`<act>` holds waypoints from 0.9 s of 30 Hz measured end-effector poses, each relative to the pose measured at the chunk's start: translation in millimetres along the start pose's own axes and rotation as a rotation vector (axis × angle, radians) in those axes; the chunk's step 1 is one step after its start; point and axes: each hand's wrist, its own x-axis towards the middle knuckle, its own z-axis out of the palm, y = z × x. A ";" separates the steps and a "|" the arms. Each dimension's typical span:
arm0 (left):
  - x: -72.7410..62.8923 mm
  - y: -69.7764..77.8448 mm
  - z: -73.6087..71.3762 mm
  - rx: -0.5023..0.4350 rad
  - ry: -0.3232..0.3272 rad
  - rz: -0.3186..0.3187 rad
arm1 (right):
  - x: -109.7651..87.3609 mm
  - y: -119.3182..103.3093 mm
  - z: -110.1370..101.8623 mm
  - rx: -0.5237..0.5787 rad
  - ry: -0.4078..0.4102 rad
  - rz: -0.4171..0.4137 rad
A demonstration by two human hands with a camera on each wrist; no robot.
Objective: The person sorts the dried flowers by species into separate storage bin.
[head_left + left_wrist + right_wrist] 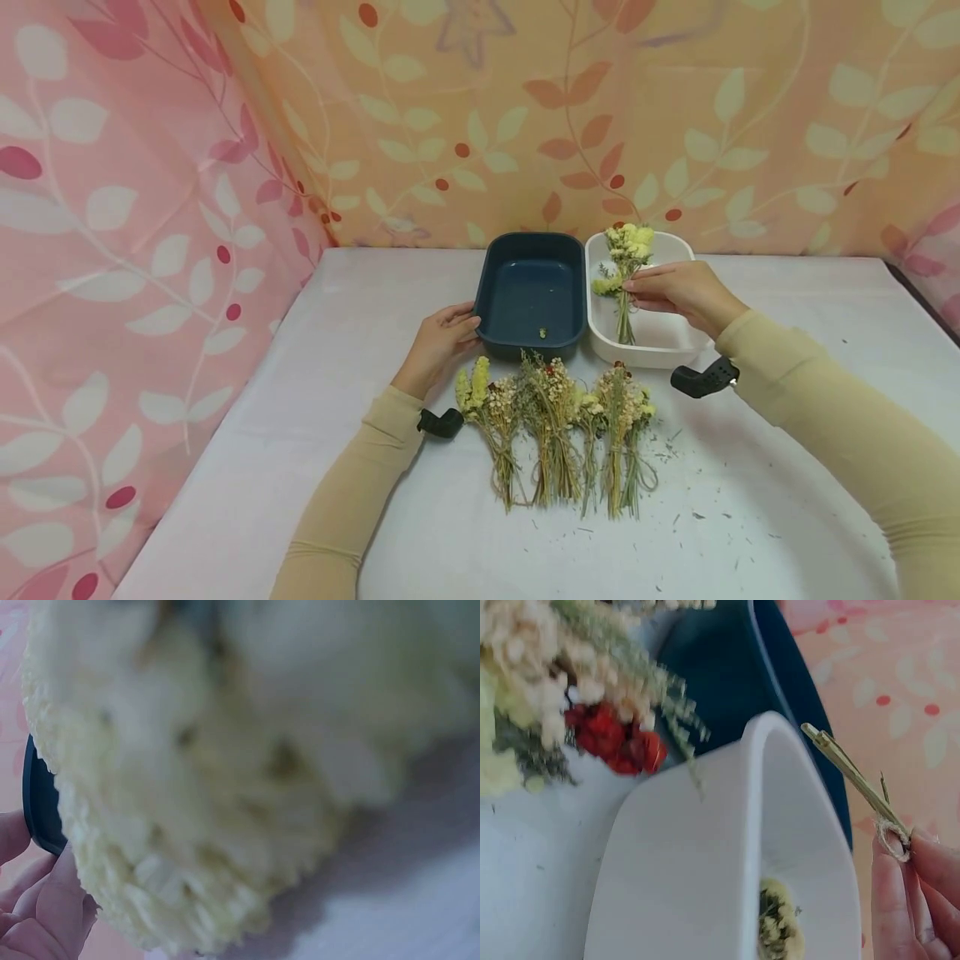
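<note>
Blue and white tubs stand side by side toward the far edge of a pale counter (360, 375), the blue tub (517, 287) on the left, the white tub (663, 333) on the right. Patterned orange cloth (450, 125) hangs behind, and pink cloth (112, 250) on the left. A row of dried flower bunches (551, 392) lies just on the near side of the tubs, blooms toward them and stems toward the person. Plant scraps (697, 516) litter the counter to the right of the row; one small piece (542, 333) sits inside the blue tub.

The left arm reaches in along the left of the row, the left hand (442, 342) beside the blue tub. The right arm comes from the near right, the right hand (678, 292) over the white tub. Both wrists carry black gadgets (705, 379).

The left fingers touch the blue tub's left rim, slightly apart; whether they grip it I cannot tell. The right fingers are closed in a pinch on the stems of a yellow bunch (628, 242), close to its twine (892, 840), holding it with blooms on the far side and stems pointing near.
</note>
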 end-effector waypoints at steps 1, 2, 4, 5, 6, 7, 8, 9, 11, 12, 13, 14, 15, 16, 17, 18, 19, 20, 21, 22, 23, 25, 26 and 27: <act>0.0 0.1 0.0 -0.003 -0.003 0.002 | 1.6 0.8 -0.4 -0.007 0.003 0.003; 0.1 0.1 0.1 -0.002 -0.004 0.003 | 3.1 1.8 -0.9 -0.007 -0.001 0.007; 0.1 0.1 0.1 0.004 -0.005 0.002 | 6.7 3.9 -1.6 -0.019 0.000 0.014; 0.1 0.1 0.2 0.005 -0.003 -0.001 | 8.8 5.0 -1.9 -0.023 0.002 0.020; 0.2 0.1 0.4 0.006 -0.001 -0.004 | 10.9 6.1 -2.2 -0.035 0.002 0.022; 0.3 0.1 0.5 0.008 0.000 -0.006 | 13.3 7.6 -2.5 -0.047 0.004 0.025; 0.3 0.2 0.8 0.011 0.001 -0.006 | 15.7 9.0 -2.5 -0.058 0.004 0.025; 0.3 0.4 0.9 0.011 0.002 -0.006 | 18.4 10.5 -2.4 -0.073 0.010 0.028; 0.3 0.4 1.1 0.010 0.004 -0.006 | 23.7 14.6 -2.1 -0.097 0.014 0.035; 0.2 0.5 1.2 0.012 0.003 -0.003 | 26.1 17.0 -1.7 -0.111 0.016 0.038; 0.2 0.4 1.2 0.012 0.001 -0.001 | 28.3 19.3 -1.1 -0.121 0.019 0.043; 0.0 0.4 1.2 0.012 0.000 0.000 | 30.3 21.6 -0.4 -0.128 0.022 0.049; -0.1 0.3 1.1 0.011 -0.001 0.001 | 32.1 24.0 0.3 -0.137 0.025 0.056; -0.1 0.3 1.0 0.012 -0.002 0.002 | 33.6 26.1 1.2 -0.150 0.026 0.060; -0.1 0.2 0.9 0.012 -0.003 0.003 | 34.8 27.9 2.2 -0.164 0.028 0.063; -0.2 0.3 0.7 0.012 -0.005 0.006 | 35.8 29.4 3.3 -0.173 0.029 0.064; -0.1 0.1 0.7 0.010 -0.005 0.006 | 36.7 30.7 4.2 -0.180 0.029 0.065; -0.2 0.2 0.5 0.011 -0.004 0.007 | 37.6 31.8 5.0 -0.186 0.029 0.066; -0.1 0.3 0.5 0.011 -0.004 0.009 | 38.2 32.7 5.8 -0.196 0.028 0.065; 0.0 0.3 0.5 0.012 -0.003 0.010 | 38.5 33.2 6.8 -0.201 0.028 0.066; 0.1 0.3 0.5 0.012 -0.003 0.011 | 38.8 33.7 7.7 -0.200 0.029 0.070; 0.4 0.2 0.7 0.008 -0.003 0.009 | 39.3 34.5 8.7 -0.193 0.027 0.080; 0.4 0.2 0.8 0.008 -0.003 0.009 | 39.3 34.7 9.2 -0.190 0.026 0.086; 0.4 0.2 1.0 0.005 -0.002 0.006 | 39.1 34.9 9.6 -0.186 0.026 0.092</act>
